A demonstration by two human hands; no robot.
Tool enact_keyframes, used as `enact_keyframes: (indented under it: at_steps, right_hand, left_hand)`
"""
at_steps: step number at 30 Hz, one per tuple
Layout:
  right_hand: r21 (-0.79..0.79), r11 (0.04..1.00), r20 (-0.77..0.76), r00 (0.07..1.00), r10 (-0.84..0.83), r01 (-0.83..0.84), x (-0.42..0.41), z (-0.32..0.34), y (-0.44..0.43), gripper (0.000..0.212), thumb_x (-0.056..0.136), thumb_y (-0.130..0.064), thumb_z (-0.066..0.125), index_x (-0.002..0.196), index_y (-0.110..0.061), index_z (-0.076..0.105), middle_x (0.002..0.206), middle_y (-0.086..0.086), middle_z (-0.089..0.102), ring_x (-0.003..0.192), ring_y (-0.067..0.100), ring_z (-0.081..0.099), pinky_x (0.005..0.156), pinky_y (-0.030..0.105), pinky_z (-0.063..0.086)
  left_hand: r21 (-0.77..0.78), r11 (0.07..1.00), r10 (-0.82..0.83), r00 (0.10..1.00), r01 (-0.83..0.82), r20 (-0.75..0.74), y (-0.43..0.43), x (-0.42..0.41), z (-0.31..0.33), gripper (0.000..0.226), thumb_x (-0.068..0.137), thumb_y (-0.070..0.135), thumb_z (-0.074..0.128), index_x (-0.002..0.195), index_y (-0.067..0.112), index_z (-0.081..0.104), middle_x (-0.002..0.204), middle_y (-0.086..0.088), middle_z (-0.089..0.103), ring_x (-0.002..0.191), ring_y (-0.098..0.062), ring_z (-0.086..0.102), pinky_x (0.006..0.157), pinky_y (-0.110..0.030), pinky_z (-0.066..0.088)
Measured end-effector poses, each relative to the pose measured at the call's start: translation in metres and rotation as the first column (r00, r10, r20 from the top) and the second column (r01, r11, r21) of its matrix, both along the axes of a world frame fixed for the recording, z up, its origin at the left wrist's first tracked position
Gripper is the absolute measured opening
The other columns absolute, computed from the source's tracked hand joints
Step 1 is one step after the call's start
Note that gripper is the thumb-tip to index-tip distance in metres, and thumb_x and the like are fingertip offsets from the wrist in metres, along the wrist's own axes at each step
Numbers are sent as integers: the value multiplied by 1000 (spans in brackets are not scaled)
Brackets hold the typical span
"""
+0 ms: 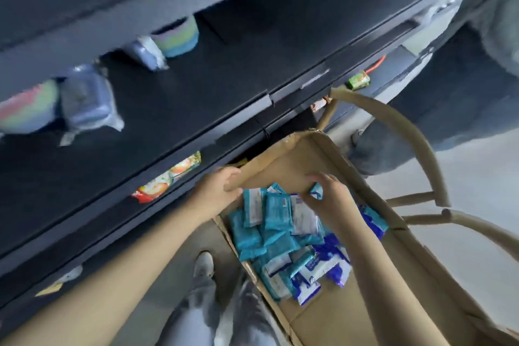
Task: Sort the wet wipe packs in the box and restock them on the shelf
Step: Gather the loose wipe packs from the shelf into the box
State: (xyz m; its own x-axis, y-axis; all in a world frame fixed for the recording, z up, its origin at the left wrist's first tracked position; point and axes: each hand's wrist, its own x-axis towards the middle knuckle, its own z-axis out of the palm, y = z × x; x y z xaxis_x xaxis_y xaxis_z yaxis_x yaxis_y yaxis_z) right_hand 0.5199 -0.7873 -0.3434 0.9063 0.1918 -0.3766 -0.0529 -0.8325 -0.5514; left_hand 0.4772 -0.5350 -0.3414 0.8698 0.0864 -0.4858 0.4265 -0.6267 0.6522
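- Shelf [174, 109] is running dark above and left of the left hand [216, 191], carrying blurred packs [87, 98] far from it.
- Snack bag [165, 180] is lying on a lower ledge just left of that hand.
- Left hand is gripping the box [280, 163] by its wall, fingers curling over the cardboard rim.
- Box is sitting open between the two hands.
- Teal packs [273, 213] are lying heaped inside, just below both hands.
- Right hand [328, 199] is pinching one teal pack [317, 190] between thumb and fingers, just over the heap.
- Blue packs [325, 261] are lying inside too, below the right wrist, nearer the body.
- Chair frame [418, 137] is curving right of the right hand.
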Motion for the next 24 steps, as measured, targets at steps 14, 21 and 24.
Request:
enact_keyframes:
  at_steps: [14,21,24]
  right_hand:
    - [92,772,552,677,486,-629,-105,283,240,40,89,-30,70,127,-23,62,122,-9,65,111,11,60,89,19,43]
    - [144,658,587,599,544,-739,-246,315,361,36,87,-30,71,122,-26,65,120,-10,65,112,10,58,94,27,45]
    - [139,605,604,551,576,-784,-290,324,400,40,87,-27,72,126,-24,63,125,-7,64,117,12,57,96,25,42]
  left_hand:
    - [213,839,273,727,-500,630,196,-273,266,37,91,28,67,124,42,58,116,32,52,107,15,51,90,-6,40]
    - [278,689,378,659,-669,650,278,-461,314,39,91,28,65,129,33,57,123,18,52,115,-5,54,99,-30,46]
    - [268,631,430,616,-728,660,302,-513,322,37,92,30,65,128,36,57,122,20,50,115,-4,54,97,-28,46]
